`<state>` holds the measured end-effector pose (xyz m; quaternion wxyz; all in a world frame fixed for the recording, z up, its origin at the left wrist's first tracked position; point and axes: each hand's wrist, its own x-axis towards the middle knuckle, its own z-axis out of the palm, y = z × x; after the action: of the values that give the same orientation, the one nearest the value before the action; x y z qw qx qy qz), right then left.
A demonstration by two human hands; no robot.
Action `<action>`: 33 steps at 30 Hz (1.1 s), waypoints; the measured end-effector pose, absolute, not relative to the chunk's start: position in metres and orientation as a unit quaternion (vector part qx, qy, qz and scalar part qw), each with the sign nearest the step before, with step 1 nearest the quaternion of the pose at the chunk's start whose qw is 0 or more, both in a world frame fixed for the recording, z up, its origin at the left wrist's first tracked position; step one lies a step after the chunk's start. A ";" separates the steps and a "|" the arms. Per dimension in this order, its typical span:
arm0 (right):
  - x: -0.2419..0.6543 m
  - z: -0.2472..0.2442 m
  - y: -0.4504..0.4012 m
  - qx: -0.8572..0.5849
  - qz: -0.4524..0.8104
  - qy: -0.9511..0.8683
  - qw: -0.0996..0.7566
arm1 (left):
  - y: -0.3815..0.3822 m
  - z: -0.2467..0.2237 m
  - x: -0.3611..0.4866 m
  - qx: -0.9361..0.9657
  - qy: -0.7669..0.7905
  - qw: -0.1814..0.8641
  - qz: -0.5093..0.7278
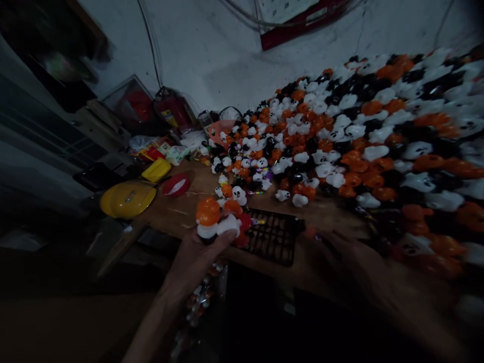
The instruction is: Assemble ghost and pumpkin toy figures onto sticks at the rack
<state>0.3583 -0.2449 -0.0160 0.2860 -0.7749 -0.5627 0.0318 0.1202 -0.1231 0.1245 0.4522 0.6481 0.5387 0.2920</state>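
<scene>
Left hand [202, 252] curled round a bunch of orange and white figures [227, 226], beside a black grid tray [294, 242].
Right hand [351, 257] is blurred at the tray's other side; whether it grips anything I cannot tell. Beyond the 2 hands, ghost and pumpkin figures [321, 131] heap on the wooden table [185, 206].

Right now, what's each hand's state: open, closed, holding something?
Left hand: closed, holding orange and white figures.
Right hand: too blurred to tell.
</scene>
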 end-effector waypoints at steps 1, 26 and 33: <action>0.357 -0.017 -0.245 -0.786 0.023 -0.565 0.249 | -0.126 0.125 0.123 0.643 0.539 0.459 0.292; 0.314 0.052 -0.155 -0.516 0.320 -0.497 0.620 | -0.110 0.121 0.121 0.690 0.553 0.276 0.376; 0.296 0.011 -0.146 -0.570 0.240 -0.573 0.538 | -0.119 0.072 0.114 0.653 0.577 0.354 0.340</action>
<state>0.2955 -0.1462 0.0111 0.5380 -0.5696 -0.5731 0.2401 0.1136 -0.1195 0.0717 0.3545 0.6526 0.5772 0.3396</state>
